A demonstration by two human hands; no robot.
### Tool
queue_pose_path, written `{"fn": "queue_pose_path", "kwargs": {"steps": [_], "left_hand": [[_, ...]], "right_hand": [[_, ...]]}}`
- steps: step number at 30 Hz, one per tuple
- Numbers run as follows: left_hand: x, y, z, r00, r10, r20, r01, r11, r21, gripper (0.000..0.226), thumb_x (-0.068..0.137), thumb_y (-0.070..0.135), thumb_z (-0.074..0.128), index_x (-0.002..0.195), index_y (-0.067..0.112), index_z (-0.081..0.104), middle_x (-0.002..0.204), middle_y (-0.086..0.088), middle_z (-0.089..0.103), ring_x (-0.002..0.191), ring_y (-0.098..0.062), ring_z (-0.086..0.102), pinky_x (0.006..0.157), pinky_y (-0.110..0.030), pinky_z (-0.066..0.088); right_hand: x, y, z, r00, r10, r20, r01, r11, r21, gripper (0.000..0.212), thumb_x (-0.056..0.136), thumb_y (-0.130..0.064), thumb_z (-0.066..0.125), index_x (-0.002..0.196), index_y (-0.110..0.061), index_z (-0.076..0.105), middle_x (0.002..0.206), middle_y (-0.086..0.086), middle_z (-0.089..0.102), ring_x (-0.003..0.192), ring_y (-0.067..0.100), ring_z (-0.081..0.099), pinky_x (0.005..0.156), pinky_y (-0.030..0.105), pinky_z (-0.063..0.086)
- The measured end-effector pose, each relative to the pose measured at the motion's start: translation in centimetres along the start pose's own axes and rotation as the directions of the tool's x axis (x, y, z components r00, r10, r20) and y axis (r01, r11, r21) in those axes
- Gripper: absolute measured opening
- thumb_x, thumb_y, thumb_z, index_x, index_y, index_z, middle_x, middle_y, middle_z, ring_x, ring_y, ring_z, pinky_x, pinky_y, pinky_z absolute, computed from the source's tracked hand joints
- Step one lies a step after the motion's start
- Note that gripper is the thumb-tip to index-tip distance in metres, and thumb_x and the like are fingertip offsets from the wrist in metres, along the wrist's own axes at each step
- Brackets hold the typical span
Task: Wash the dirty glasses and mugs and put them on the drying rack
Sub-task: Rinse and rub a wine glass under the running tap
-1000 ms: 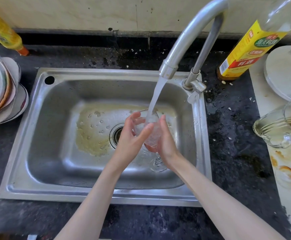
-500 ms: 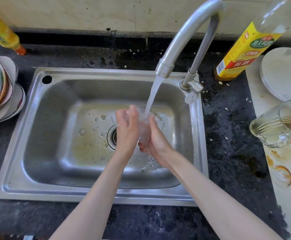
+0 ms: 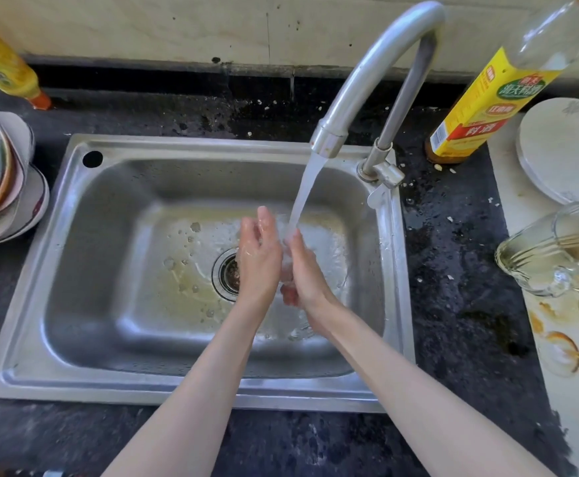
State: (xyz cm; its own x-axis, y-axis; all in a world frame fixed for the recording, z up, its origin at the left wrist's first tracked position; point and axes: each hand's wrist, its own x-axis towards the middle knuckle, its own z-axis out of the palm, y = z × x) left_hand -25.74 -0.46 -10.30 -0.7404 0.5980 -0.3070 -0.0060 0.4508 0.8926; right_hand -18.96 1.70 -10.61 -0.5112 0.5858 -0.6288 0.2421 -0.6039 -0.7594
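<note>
While the stemmed glass (image 3: 286,266) is pressed between both hands over the sink (image 3: 191,383), its bowl is held up under the tap stream, stem toward the wrists; left hand (image 3: 258,256) and right hand (image 3: 303,270) are equally near; whether the fingers curl round it cannot be told.

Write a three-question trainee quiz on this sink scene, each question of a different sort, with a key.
1. True or false: water is running from the faucet onto the wine glass held between the hands.
2. Where do the unwashed glasses lie? A) in the sink B) on the counter right of the sink C) on the stacked plates
3. Fill in: the stacked plates sit to the ___ of the sink.

Key: 1 true; 2 B; 3 left
</note>
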Motion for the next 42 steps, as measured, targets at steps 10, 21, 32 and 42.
{"fn": "queue_pose_path", "kwargs": {"steps": [10, 21, 32, 42], "left_hand": [[1.1, -1.4, 0.4, 0.995, 0.027, 0.100, -0.020, 0.997, -0.070, 0.018, 0.093, 0.036, 0.052, 0.088, 0.019, 0.048, 0.086, 0.002, 0.056, 0.083, -0.021, 0.058, 0.077, -0.038, 0.049], [0.8, -3.7, 0.7, 0.962, 0.118, 0.245, -0.099, 0.991, -0.088, 0.039, 0.072, 0.055, 0.062, 0.100, 0.037, 0.044, 0.105, -0.007, 0.054, 0.093, -0.023, 0.057, 0.078, -0.033, 0.046], [0.0, -2.1, -0.5, 0.957, 0.071, 0.282, -0.038, 0.992, -0.122, 0.024, 0.089, 0.039, 0.058, 0.104, 0.025, 0.044, 0.094, 0.001, 0.054, 0.082, -0.010, 0.055, 0.069, -0.018, 0.045], [-0.2, -2.3, 1.0, 0.981, -0.117, -0.155, 0.081, 0.972, -0.219, 0.054, 0.099, 0.044, 0.026, 0.088, 0.000, 0.056, 0.082, -0.008, 0.060, 0.078, -0.017, 0.057, 0.069, -0.022, 0.044]], "right_hand": [[1.5, 0.0, -1.1, 0.951, 0.301, 0.063, -0.307, 0.942, 0.138, 0.067, 0.091, -0.069, 0.010, 0.075, -0.021, 0.054, 0.039, -0.005, 0.043, 0.034, 0.007, 0.027, 0.039, 0.016, 0.023], [1.7, 0.3, -1.9, 0.909, 0.397, 0.127, -0.417, 0.878, 0.236, 0.062, 0.092, -0.063, 0.020, 0.054, -0.021, 0.044, 0.039, -0.004, 0.032, 0.028, 0.006, 0.017, 0.034, 0.010, 0.011], [1.9, 1.1, -1.7, 0.940, 0.310, 0.143, -0.334, 0.921, 0.202, 0.060, 0.075, -0.072, 0.038, 0.049, -0.019, 0.047, 0.039, -0.001, 0.037, 0.030, 0.008, 0.018, 0.037, 0.012, 0.009], [1.9, 1.4, -0.8, 0.989, 0.093, -0.116, -0.100, 0.994, -0.048, 0.056, 0.101, -0.049, 0.010, 0.085, -0.026, 0.059, 0.034, -0.014, 0.045, 0.037, 0.003, 0.040, 0.039, 0.017, 0.028]]}}
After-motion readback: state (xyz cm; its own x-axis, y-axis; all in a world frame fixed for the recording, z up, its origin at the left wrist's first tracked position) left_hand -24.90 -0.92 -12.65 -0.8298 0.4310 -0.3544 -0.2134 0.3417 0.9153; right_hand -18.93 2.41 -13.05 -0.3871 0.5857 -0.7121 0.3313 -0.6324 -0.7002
